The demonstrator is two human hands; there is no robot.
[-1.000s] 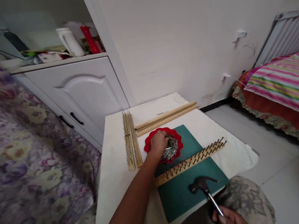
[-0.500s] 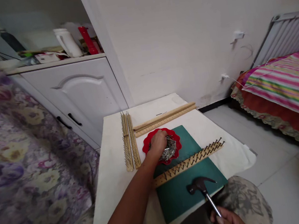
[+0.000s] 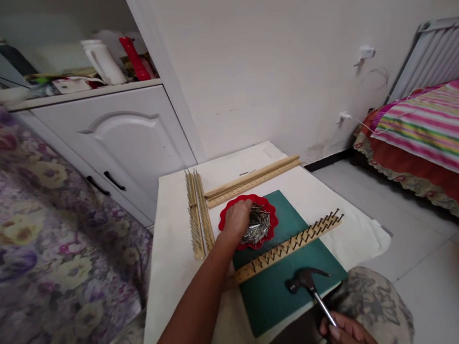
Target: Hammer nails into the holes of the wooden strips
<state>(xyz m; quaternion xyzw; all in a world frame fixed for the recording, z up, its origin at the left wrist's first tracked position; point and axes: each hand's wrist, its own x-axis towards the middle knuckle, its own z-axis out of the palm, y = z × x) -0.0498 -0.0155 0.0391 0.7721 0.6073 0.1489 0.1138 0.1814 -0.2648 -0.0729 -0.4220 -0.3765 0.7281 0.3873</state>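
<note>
My left hand (image 3: 238, 217) reaches into a red scalloped bowl (image 3: 272, 211) of loose metal nails (image 3: 259, 224). Its fingers curl down at the bowl's left side; their tips are hidden. In my right hand (image 3: 350, 334) is the metal handle of a claw hammer (image 3: 305, 280), whose head lies over the front of a green board (image 3: 272, 302). Across that board runs a wooden strip (image 3: 290, 246) with two rows of nails standing up from it. Bare holes show at the strip's left end, partly behind my left forearm.
Nail-studded wooden strips (image 3: 195, 221) lie at the table's left. Behind the bowl are strips with holes (image 3: 252, 183) and a couple of loose nails (image 3: 244, 173). The white-covered table (image 3: 173, 292) stands by the wall, a cabinet (image 3: 123, 135) to its left, a bed (image 3: 439, 127) to the right.
My left hand has shifted slightly left within the bowl, baring more nails. The hammer stays in my right hand, almost unmoved.
</note>
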